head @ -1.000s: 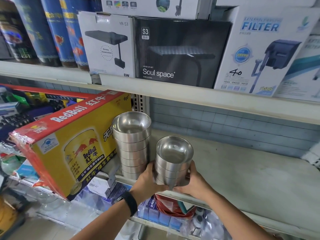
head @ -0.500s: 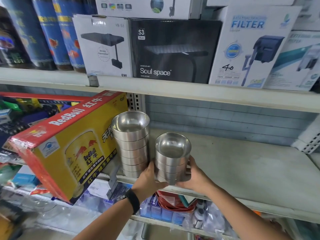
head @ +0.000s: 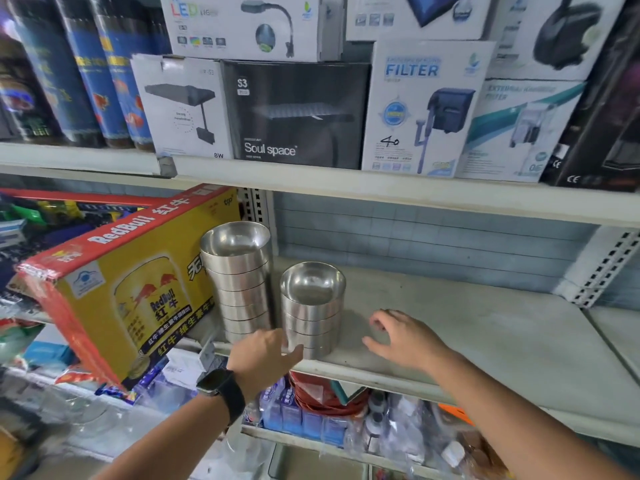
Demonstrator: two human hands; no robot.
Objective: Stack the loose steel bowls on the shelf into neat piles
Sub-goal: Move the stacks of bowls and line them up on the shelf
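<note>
- Short stack (head: 311,317) of steel bowls: upright, nested square, standing at the front edge of the grey shelf (head: 467,327).
- Tall stack (head: 239,282): just left of the short stack and slightly behind it. There's a narrow gap between them, and whether they touch low down is hidden by your hand.
- Your left hand (head: 266,355): at the short stack's lower left, back of hand to camera. Thumb is straight and points at the base bowl, holding nothing. The fingers reach in towards the gap between the stacks, and contact can't be told.
- Your right hand (head: 405,337): right of the short stack, clearly apart from it and low over bare shelf. Fingers are spread and loosely curved, empty.
- Black watch (head: 218,386) on your left wrist, below and left of the short stack.
- RedBull carton (head: 131,296): left of the short stack beyond the tall one, tilted, with its front corner hanging past the shelf edge.
- One shelf above the short stack: black Soul space box (head: 298,116), with the white FILTER box (head: 419,109) on its right.
</note>
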